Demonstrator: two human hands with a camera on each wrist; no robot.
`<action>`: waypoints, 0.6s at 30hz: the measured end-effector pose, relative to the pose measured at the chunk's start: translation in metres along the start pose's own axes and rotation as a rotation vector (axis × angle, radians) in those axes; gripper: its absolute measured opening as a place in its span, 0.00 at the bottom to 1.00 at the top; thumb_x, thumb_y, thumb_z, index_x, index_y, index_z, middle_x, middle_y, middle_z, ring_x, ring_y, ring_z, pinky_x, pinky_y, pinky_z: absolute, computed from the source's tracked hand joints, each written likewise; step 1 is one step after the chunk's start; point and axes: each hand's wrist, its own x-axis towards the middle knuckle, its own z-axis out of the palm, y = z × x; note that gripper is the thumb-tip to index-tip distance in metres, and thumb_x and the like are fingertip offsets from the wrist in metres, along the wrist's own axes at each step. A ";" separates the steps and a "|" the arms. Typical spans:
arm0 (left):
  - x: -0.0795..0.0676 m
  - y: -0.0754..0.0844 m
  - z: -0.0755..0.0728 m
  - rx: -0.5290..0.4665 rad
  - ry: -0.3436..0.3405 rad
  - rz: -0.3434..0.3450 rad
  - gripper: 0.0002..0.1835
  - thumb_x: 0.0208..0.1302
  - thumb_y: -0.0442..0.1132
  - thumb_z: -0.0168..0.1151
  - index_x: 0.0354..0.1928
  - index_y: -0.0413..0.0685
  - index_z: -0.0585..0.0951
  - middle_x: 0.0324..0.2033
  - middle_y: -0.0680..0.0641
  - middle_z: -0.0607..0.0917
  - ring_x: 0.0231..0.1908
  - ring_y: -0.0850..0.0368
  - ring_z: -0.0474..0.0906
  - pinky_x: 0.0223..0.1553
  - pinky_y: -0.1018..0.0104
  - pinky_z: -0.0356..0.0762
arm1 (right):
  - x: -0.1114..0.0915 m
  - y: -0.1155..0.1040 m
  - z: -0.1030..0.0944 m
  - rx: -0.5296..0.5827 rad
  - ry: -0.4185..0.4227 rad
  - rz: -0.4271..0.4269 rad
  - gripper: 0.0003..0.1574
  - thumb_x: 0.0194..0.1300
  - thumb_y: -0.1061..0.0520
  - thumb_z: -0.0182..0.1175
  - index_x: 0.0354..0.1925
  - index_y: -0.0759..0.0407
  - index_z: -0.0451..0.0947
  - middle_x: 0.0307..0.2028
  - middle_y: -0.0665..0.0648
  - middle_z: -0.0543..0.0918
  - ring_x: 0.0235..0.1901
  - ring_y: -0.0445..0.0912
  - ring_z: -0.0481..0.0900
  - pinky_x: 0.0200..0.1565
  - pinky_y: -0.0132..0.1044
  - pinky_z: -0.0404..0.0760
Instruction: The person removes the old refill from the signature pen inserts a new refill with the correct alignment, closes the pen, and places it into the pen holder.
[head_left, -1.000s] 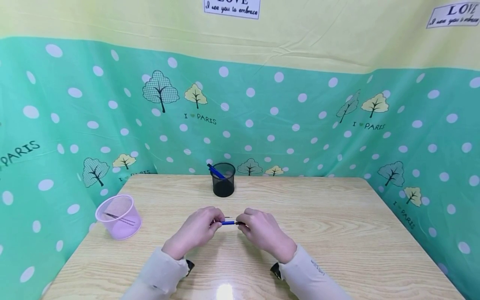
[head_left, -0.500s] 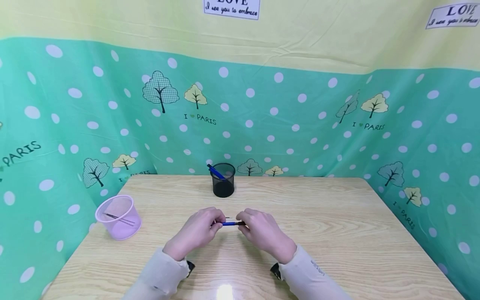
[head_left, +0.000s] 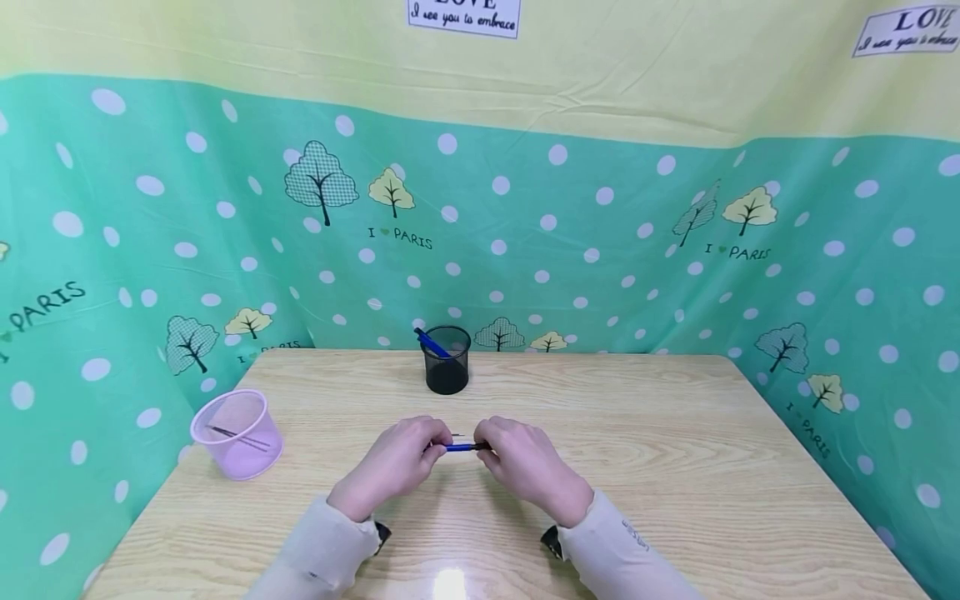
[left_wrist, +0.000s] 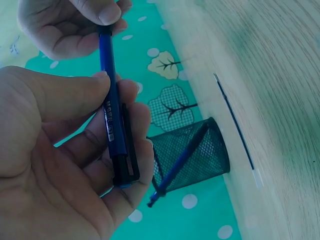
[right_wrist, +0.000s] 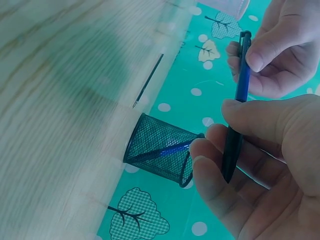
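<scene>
Over the middle of the table, both hands hold one blue ballpoint pen (head_left: 459,447) crosswise between them. My left hand (head_left: 397,454) grips the blue barrel (left_wrist: 111,130) toward the clip end, its thumb along the side and the fingers curled beneath. The black tapered tip section (right_wrist: 231,155) is pinched between thumb and fingers of my right hand (head_left: 525,462), the point showing past them in the right wrist view. A thin dark pen refill (left_wrist: 235,120) lies on the table just beyond the hands, mostly hidden by them in the head view.
A black mesh pen cup (head_left: 447,375) with a blue pen leaning in it stands at the table's back. At the left edge is a pink basket (head_left: 247,458) holding thin dark sticks. A green patterned curtain (head_left: 600,283) hangs around the table.
A pale spot at the joint between blue barrel and black tip section, visible a second ago, no longer shows. My right fingers have shifted slightly on the pen; both arms stay nearly in place.
</scene>
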 end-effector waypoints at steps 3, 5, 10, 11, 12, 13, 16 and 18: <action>0.000 0.000 0.000 -0.004 0.001 0.004 0.05 0.59 0.31 0.65 0.34 0.50 0.83 0.31 0.58 0.81 0.32 0.61 0.75 0.37 0.61 0.74 | 0.000 0.000 0.000 0.003 0.002 -0.007 0.06 0.59 0.59 0.66 0.34 0.51 0.78 0.28 0.44 0.76 0.27 0.35 0.72 0.27 0.28 0.73; 0.000 0.000 0.001 -0.005 0.003 0.005 0.05 0.59 0.31 0.65 0.34 0.49 0.83 0.31 0.58 0.80 0.32 0.61 0.75 0.37 0.60 0.74 | 0.000 0.000 0.000 0.004 0.005 -0.011 0.06 0.59 0.59 0.67 0.34 0.51 0.78 0.28 0.44 0.76 0.27 0.35 0.72 0.27 0.28 0.73; 0.000 0.000 0.001 0.006 0.012 0.019 0.05 0.58 0.31 0.65 0.33 0.50 0.83 0.30 0.59 0.80 0.32 0.62 0.75 0.36 0.61 0.74 | 0.000 0.000 0.000 -0.001 0.013 -0.014 0.06 0.59 0.59 0.67 0.34 0.51 0.78 0.28 0.43 0.76 0.27 0.35 0.73 0.27 0.28 0.74; 0.000 0.000 0.001 0.008 0.013 0.022 0.05 0.57 0.31 0.66 0.33 0.50 0.83 0.30 0.59 0.79 0.32 0.62 0.75 0.36 0.62 0.74 | 0.000 0.000 0.000 -0.002 0.014 -0.014 0.06 0.59 0.59 0.67 0.34 0.51 0.78 0.28 0.43 0.76 0.27 0.35 0.73 0.27 0.28 0.74; 0.000 0.000 0.001 0.011 0.013 0.023 0.05 0.57 0.31 0.66 0.33 0.50 0.83 0.30 0.59 0.79 0.32 0.63 0.74 0.36 0.62 0.74 | 0.000 0.000 0.000 -0.004 0.013 -0.013 0.06 0.59 0.59 0.67 0.34 0.51 0.79 0.28 0.43 0.76 0.27 0.35 0.73 0.27 0.28 0.74; 0.000 0.000 0.001 0.012 0.013 0.024 0.05 0.57 0.31 0.66 0.33 0.49 0.83 0.30 0.59 0.79 0.32 0.63 0.74 0.35 0.63 0.74 | 0.000 0.000 0.000 -0.007 0.012 -0.013 0.05 0.59 0.59 0.66 0.34 0.51 0.79 0.28 0.43 0.76 0.27 0.35 0.73 0.27 0.28 0.74; 0.000 0.000 0.001 0.005 0.011 0.019 0.06 0.57 0.31 0.67 0.34 0.49 0.82 0.29 0.60 0.78 0.31 0.63 0.73 0.34 0.64 0.74 | 0.000 -0.001 -0.001 -0.011 0.006 -0.012 0.05 0.60 0.59 0.66 0.34 0.51 0.79 0.28 0.43 0.76 0.27 0.35 0.72 0.26 0.28 0.73; 0.000 0.000 0.002 0.002 0.012 0.016 0.06 0.56 0.31 0.67 0.34 0.50 0.82 0.29 0.60 0.77 0.31 0.63 0.72 0.34 0.65 0.73 | 0.000 -0.001 -0.001 -0.012 0.001 -0.010 0.04 0.60 0.59 0.66 0.34 0.51 0.79 0.28 0.43 0.76 0.26 0.36 0.72 0.26 0.28 0.73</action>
